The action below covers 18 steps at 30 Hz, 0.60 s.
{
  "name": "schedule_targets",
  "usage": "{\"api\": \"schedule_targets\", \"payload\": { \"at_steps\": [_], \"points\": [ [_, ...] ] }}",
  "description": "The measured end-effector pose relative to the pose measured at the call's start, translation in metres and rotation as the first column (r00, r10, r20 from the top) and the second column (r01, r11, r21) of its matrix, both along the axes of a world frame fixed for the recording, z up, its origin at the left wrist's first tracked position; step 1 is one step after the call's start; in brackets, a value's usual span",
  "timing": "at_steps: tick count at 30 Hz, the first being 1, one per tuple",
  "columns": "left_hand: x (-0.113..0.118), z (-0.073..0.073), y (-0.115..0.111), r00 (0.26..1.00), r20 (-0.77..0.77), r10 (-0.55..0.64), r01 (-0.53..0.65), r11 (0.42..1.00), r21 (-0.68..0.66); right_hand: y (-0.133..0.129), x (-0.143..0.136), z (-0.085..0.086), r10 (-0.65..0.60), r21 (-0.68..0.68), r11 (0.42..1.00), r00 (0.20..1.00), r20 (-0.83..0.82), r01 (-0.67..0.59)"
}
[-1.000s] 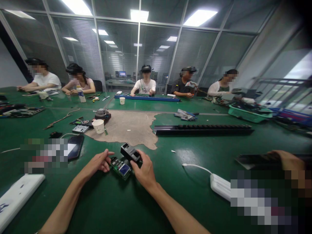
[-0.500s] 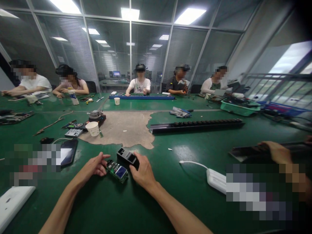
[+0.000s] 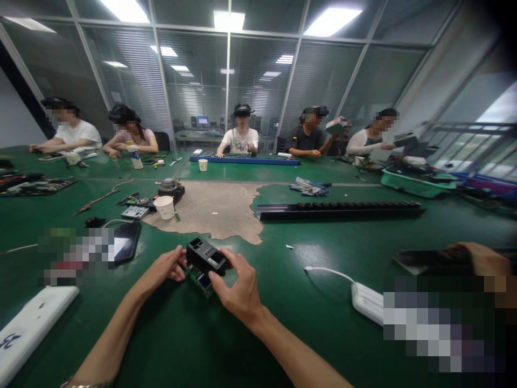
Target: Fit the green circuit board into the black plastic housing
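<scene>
My right hand point(image 3: 238, 283) grips a black plastic housing point(image 3: 207, 254) with rectangular cut-outs, thumb on the near side and fingers on the far right side. The housing sits tilted over a green circuit board point(image 3: 197, 277) with a small dark screen, covering most of it. Whether the two parts are joined or only overlap, I cannot tell. At the left end of both parts is my left hand point(image 3: 172, 265), its bent fingers against the board's edge; the fingertips are partly hidden.
A phone point(image 3: 127, 242) and a white power strip point(image 3: 38, 323) lie left. A paper cup point(image 3: 164, 207) stands by electronic parts. Ahead are a brown mat point(image 3: 218, 207) and a black rail point(image 3: 339, 211). Right are a white cabled adapter point(image 3: 365, 302) and another person's hand point(image 3: 487, 258). Several people sit opposite.
My right hand has brought the black housing left and over the circuit board, which showed uncovered beside it before. My left hand has moved slightly forward. The view has shifted a little left.
</scene>
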<state>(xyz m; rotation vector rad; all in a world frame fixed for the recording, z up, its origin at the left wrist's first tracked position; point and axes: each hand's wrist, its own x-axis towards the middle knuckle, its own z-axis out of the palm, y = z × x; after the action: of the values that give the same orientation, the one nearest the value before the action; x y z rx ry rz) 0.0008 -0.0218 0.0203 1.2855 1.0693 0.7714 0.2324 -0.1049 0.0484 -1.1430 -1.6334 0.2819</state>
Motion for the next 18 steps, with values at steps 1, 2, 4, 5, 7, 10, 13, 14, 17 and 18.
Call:
{"api": "schedule_targets", "payload": {
  "at_steps": [1,2,4,5,7,10,13,14,17,18],
  "points": [
    [0.000,0.000,0.000,1.000,0.002,-0.008,0.008,1.000,0.006,-0.001,-0.002,0.000,0.000,0.015,1.000,1.000,0.016,0.000],
    [0.000,0.000,0.000,1.000,0.002,-0.016,0.016,1.000,0.014,-0.002,-0.003,-0.001,0.003,0.024,1.000,1.000,0.031,-0.003],
    [-0.001,-0.002,0.000,1.000,-0.005,-0.024,0.024,0.999,0.032,-0.003,-0.006,-0.004,0.018,0.025,0.999,0.998,0.059,-0.019],
    [-0.002,-0.003,0.000,1.000,-0.012,-0.021,0.022,0.999,0.036,-0.003,-0.007,-0.006,0.026,0.023,0.999,0.997,0.072,-0.028],
    [-0.003,-0.004,0.001,1.000,-0.031,-0.005,0.006,0.999,0.034,-0.004,-0.009,-0.010,0.038,0.011,0.999,0.995,0.095,-0.039],
    [-0.004,-0.005,0.001,0.999,-0.052,0.016,-0.014,0.999,0.030,-0.005,-0.012,-0.015,0.050,0.004,0.999,0.990,0.134,-0.051],
    [-0.004,-0.004,0.002,0.996,-0.085,0.004,0.000,0.999,0.049,-0.007,-0.014,-0.018,0.056,0.021,0.998,0.980,0.190,-0.061],
    [-0.004,-0.004,0.003,0.995,-0.103,-0.002,0.008,0.998,0.056,-0.007,-0.015,-0.019,0.060,0.017,0.998,0.976,0.211,-0.065],
    [-0.004,-0.006,0.005,0.990,-0.141,-0.001,0.013,0.997,0.081,-0.010,-0.016,-0.019,0.078,-0.063,0.996,0.958,0.276,-0.063],
    [-0.004,-0.007,0.005,0.989,-0.148,0.003,0.010,0.996,0.089,-0.011,-0.016,-0.019,0.082,-0.100,0.993,0.952,0.296,-0.054]
  ]
}}
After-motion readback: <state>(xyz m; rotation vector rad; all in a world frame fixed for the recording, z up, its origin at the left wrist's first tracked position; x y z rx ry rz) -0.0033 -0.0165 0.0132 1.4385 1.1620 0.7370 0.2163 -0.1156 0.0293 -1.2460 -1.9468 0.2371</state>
